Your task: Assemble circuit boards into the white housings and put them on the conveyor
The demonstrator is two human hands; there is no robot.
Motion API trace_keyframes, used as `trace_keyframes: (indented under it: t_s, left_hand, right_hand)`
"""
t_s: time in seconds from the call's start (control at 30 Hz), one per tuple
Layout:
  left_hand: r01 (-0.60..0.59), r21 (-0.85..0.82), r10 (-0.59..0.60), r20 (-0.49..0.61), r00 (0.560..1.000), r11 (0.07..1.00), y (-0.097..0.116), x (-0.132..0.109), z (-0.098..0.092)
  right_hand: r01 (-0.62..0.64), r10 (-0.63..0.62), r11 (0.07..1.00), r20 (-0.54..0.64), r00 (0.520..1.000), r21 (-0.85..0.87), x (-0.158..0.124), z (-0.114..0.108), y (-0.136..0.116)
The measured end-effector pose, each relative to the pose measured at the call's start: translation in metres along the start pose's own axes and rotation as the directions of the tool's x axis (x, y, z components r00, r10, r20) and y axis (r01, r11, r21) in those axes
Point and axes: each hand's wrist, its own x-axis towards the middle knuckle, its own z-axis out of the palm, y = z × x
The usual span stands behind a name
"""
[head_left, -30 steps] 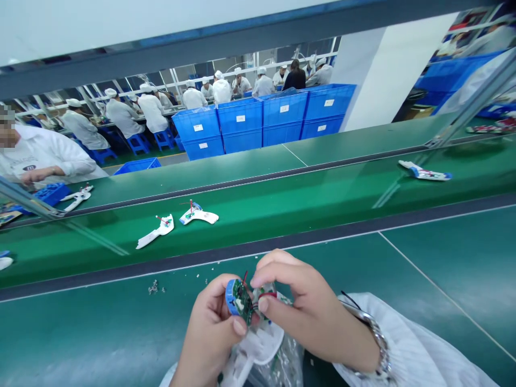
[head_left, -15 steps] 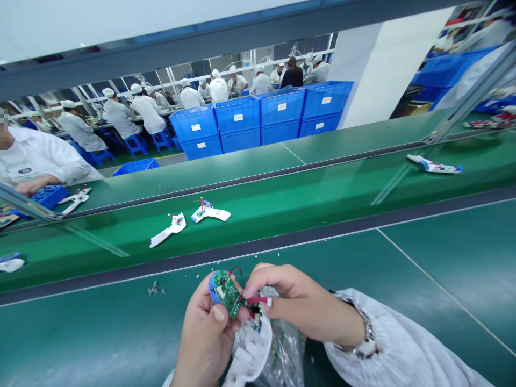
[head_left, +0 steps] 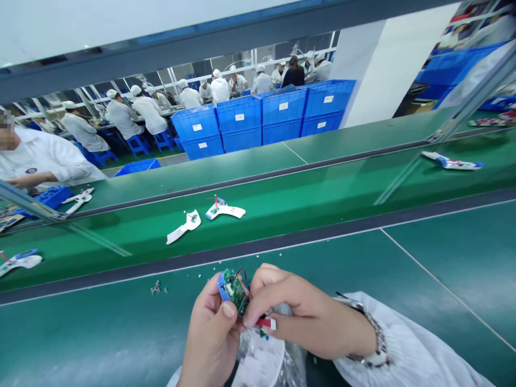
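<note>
Blue-rimmed circuit board (head_left: 234,290), above bench (head_left: 121,333), short of its far edge; left hand (head_left: 213,329) pinching its rim, presumably for steadiness; right hand (head_left: 300,312) pinching red lead (head_left: 264,323) beside it; white housing (head_left: 261,360) below.

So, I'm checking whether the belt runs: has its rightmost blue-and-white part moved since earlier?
Yes: the blue-and-white part has moved right relative to the nearby metal post.
</note>
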Motion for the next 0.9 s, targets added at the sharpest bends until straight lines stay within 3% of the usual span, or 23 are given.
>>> trace_keyframes:
  t_s: [0.2, 0.4, 0.5, 0.6, 0.67, 0.77, 0.9]
  left_hand:
    - [-0.028, 0.014, 0.028, -0.007, 1.000, 1.000, -0.004, -0.002, -0.002]
    - [-0.055, 0.059, 0.056, -0.016, 0.998, 0.997, -0.001, -0.001, -0.001]
    - [-0.075, 0.113, 0.084, -0.079, 0.993, 0.991, -0.001, -0.007, 0.006]
    - [-0.096, 0.106, 0.113, -0.163, 0.980, 0.990, -0.002, -0.014, 0.017]
    - [-0.096, 0.096, 0.112, -0.182, 0.977, 0.991, -0.002, -0.017, 0.024]
    - [-0.084, 0.090, 0.099, -0.179, 0.979, 0.992, 0.000, -0.021, 0.028]
    - [-0.054, 0.102, 0.067, -0.130, 0.989, 0.993, 0.001, -0.023, 0.027]
  right_hand:
    - [-0.050, 0.051, 0.998, -0.018, 0.999, 0.037, -0.003, 0.004, -0.001]
    - [-0.098, 0.156, 0.957, -0.201, 0.967, 0.274, -0.001, 0.010, 0.006]
    - [-0.152, 0.233, 0.934, -0.229, 0.945, 0.324, 0.002, 0.008, 0.003]
    - [-0.185, 0.227, 0.962, -0.219, 0.949, 0.200, 0.005, 0.002, -0.006]
    - [-0.148, 0.151, 0.988, -0.206, 0.967, 0.029, 0.007, -0.001, -0.013]
    - [-0.035, 0.003, 0.976, -0.151, 0.988, -0.213, 0.009, -0.002, -0.020]
    - [0.058, -0.110, 0.929, -0.125, 0.986, -0.366, 0.010, 0.000, -0.024]
